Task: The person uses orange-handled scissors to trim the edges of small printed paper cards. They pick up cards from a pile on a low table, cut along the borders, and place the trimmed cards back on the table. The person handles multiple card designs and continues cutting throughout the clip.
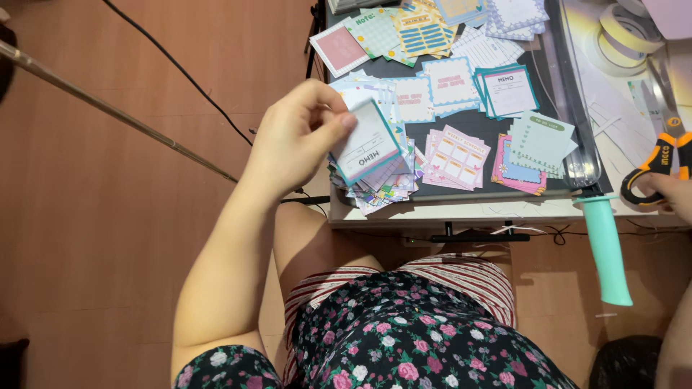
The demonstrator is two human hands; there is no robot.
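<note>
My left hand (299, 137) pinches a small white memo card with a teal border (366, 144) between thumb and fingers, holding it just above a messy pile of similar cards (382, 184) at the table's near left corner. My right hand (670, 193) shows only partly at the right edge, its fingers in the loops of orange-and-black scissors (667, 148) that rest on the table. Small stacks of cut note cards (508, 90) in pink, teal and green lie spread on the dark cutting mat (476, 124).
A paper trimmer with a mint-green handle (605, 248) sticks out past the table's front edge. Rolls of tape (627, 32) sit at the back right. A black cable (180, 72) and a thin metal rod (108, 108) cross the floor on the left.
</note>
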